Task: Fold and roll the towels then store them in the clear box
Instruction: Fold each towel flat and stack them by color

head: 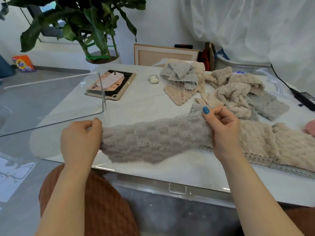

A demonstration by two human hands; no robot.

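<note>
A fluffy grey towel (153, 140) stretches across the near part of the white table (144, 103). My left hand (81, 138) grips its left end and my right hand (221, 128) pinches its upper right edge between thumb and fingers. The towel sags a little between the hands. A beige towel (276, 143) lies under and to the right of my right hand. The clear box (51, 103) stands at the left of the table, just beyond my left hand. More beige and grey towels lie in loose heaps at the back (184, 79) and back right (242, 94).
A tablet with a phone on it (112, 84) lies behind the clear box. A small earbud case (153, 79) sits next to it. A potted plant (100, 31) stands at the back left, a picture frame (165, 55) behind the table, a black cable (300, 96) at the right edge.
</note>
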